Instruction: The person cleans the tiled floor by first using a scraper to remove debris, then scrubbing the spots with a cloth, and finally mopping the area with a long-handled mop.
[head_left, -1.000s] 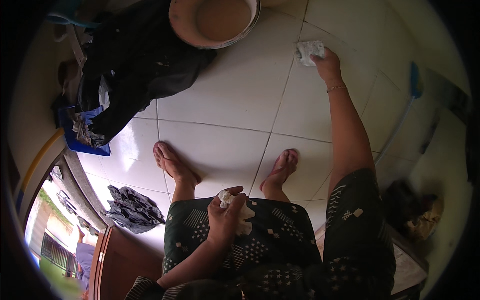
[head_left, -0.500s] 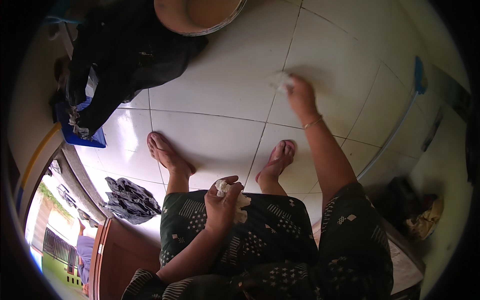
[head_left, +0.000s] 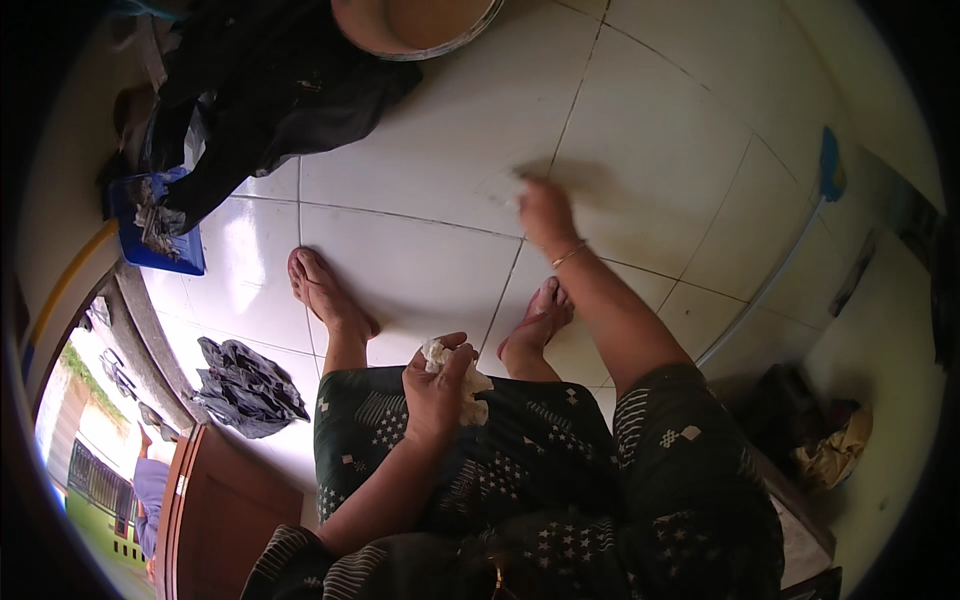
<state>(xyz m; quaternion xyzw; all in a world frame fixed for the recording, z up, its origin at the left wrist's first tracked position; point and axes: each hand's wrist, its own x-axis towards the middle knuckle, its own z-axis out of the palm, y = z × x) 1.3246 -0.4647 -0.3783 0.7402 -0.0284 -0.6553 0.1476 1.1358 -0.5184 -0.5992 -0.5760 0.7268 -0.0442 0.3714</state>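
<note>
The person bends over a floor of pale tiles (head_left: 420, 190), both bare feet planted on it. The left hand (head_left: 437, 385) rests against the knee of dark patterned trousers (head_left: 520, 470), its fingers clenched around a crumpled white tissue (head_left: 468, 385) that bulges out above and to the right of the fist. The right hand (head_left: 545, 212) reaches down and forward to the floor just beside a tile seam; it is blurred, so whether its fingers hold anything or lie flat on the tile cannot be told. A thin bracelet (head_left: 568, 254) circles that wrist. The left foot (head_left: 325, 295) and the right foot (head_left: 540, 318) stand apart, with the right hand ahead of the right foot. At the top edge sits a round tan basin (head_left: 415, 25), touching a heap of black cloth (head_left: 260, 100) that spreads left toward a blue tray (head_left: 160, 250). A small dark bundle of cloth (head_left: 245, 385) lies near the wooden door (head_left: 225, 520).
</note>
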